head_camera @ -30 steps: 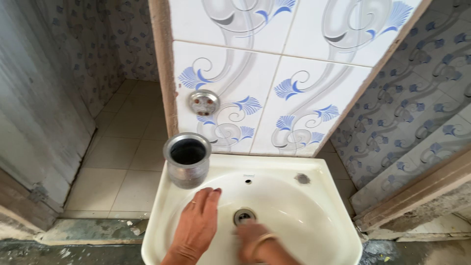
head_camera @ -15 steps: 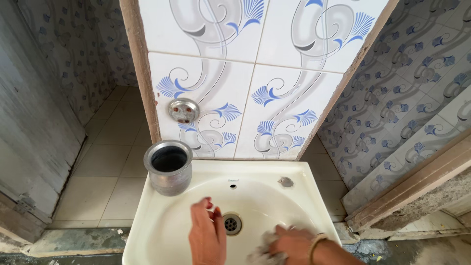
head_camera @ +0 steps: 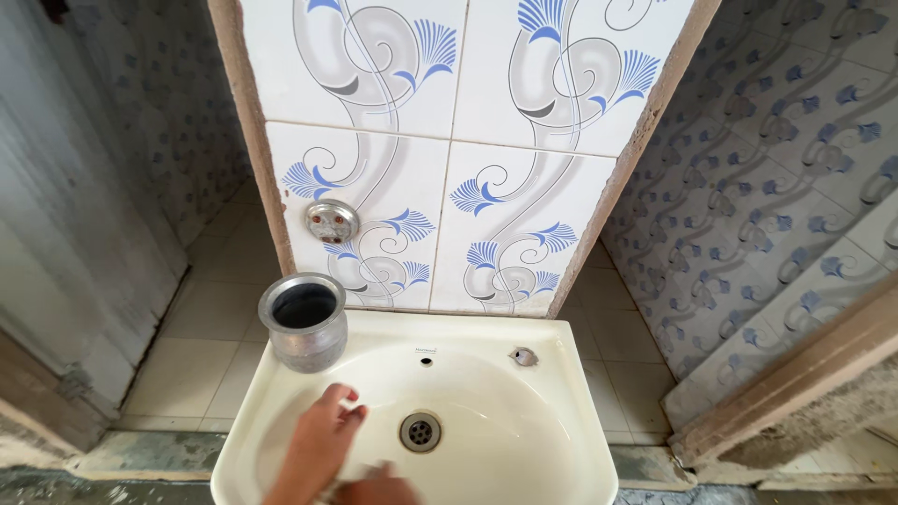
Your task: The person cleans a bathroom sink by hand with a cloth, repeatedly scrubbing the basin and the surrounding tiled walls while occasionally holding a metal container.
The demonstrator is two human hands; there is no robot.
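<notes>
My left hand (head_camera: 318,441) lies flat inside the cream wash basin (head_camera: 552,440), fingers pointing toward the drain (head_camera: 421,431) and holding nothing. Only the top of my right hand (head_camera: 376,488) shows at the bottom edge, low in the bowl just right of the left hand. Its fingers are cut off, and a small pale bit shows at the knuckles, too little to name. A round metal pot (head_camera: 304,321) stands upright on the basin's back left rim, above the left hand and apart from it.
The basin hangs on a tiled pillar with blue and grey swirl patterns. A round metal wall fitting (head_camera: 331,221) sits above the pot. A small metal cap (head_camera: 523,356) is on the back right rim. Beige floor tiles lie on both sides, with a grey door on the left.
The view has tilted up. My right hand has slid from the right of the drain to the bottom middle, close to the left hand. The left hand stays in the bowl.
</notes>
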